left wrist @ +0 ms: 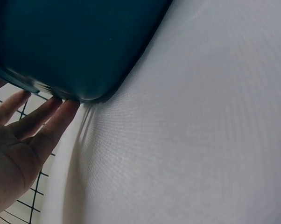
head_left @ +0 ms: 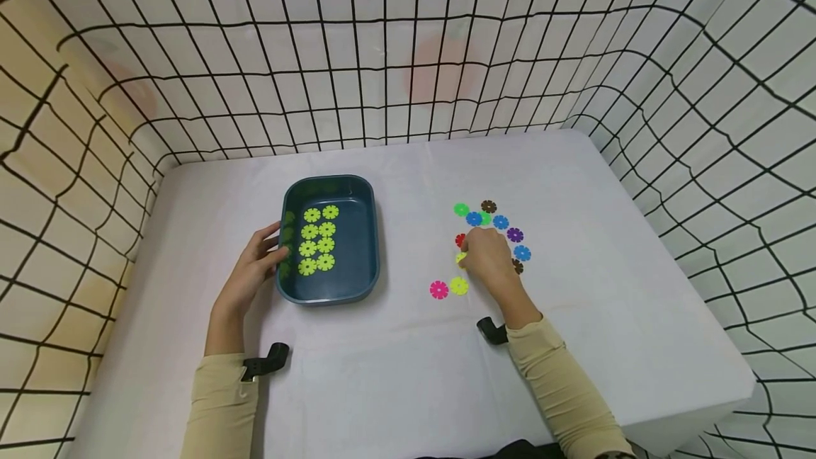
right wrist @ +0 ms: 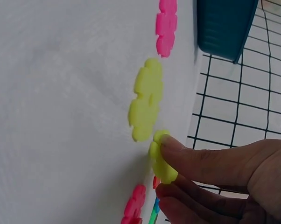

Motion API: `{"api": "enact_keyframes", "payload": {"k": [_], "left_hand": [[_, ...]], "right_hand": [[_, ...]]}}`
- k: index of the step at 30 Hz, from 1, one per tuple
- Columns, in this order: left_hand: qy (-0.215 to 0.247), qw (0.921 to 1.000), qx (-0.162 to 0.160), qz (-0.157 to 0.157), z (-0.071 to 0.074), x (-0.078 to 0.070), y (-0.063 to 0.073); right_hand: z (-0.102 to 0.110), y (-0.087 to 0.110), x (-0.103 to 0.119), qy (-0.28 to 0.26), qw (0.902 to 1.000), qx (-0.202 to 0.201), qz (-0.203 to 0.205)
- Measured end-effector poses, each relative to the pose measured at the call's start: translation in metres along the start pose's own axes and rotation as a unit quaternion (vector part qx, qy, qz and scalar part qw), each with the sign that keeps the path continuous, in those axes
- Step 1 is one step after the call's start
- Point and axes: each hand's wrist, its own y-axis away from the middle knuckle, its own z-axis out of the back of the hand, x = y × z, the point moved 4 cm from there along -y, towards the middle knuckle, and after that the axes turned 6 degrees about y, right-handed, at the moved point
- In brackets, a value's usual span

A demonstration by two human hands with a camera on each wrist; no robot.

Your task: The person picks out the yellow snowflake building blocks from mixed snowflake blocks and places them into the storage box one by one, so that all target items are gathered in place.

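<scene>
My right hand [head_left: 489,255] pinches a yellow notched disc [right wrist: 162,161] between thumb and fingers, just above the white table. Close by lie another yellow disc [head_left: 459,286] and a pink one [head_left: 438,290]. A red disc [head_left: 460,240] shows partly beside the hand. At the left wall of a dark teal tray [head_left: 357,282], my left hand [head_left: 251,264] holds the side, its thumb at the rim. Fingertips [left wrist: 68,109] touch the outer wall in the left wrist view. Inside the tray, several yellow-green discs [head_left: 326,245] lie in two columns.
Beyond the right hand lie blue [head_left: 500,222], green [head_left: 461,210], purple [head_left: 515,234] and brown [head_left: 488,206] discs, some partly covered by the hand or each other. A black wire mesh [head_left: 382,76] borders the table's back and sides. White cloth [head_left: 382,374] covers the tabletop.
</scene>
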Motion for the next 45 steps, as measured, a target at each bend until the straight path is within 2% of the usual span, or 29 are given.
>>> {"api": "enact_keyframes", "payload": {"k": [4,10,18,30,33,40,45], "left_hand": [[0.0,1.0,-0.002,-0.001,0.001,-0.001,0.001],[-0.001,1.0,-0.004,-0.002,0.002,-0.002,0.002],[0.0,1.0,-0.005,0.0,0.003,0.0,0.001],[-0.001,0.9999,-0.01,0.0,0.003,-0.002,0.0],[-0.001,0.9999,-0.011,0.0,0.003,-0.003,0.0],[-0.002,0.9999,-0.014,0.001,0.003,-0.003,0.0],[-0.003,1.0,-0.009,0.0,0.003,-0.002,-0.001]], "right_hand": [[0.003,-0.001,-0.001,-0.015,0.9998,0.009,0.008],[0.005,-0.008,-0.002,-0.068,0.9966,0.042,0.022],[0.01,-0.019,0.003,-0.161,0.9832,0.084,0.015],[0.028,-0.033,0.031,-0.247,0.9623,0.114,-0.002],[0.03,-0.036,0.038,-0.28,0.9525,0.119,0.004],[0.033,-0.045,0.057,-0.403,0.9073,0.121,0.006],[0.037,-0.05,0.069,-0.446,0.8869,0.121,0.005]]}}
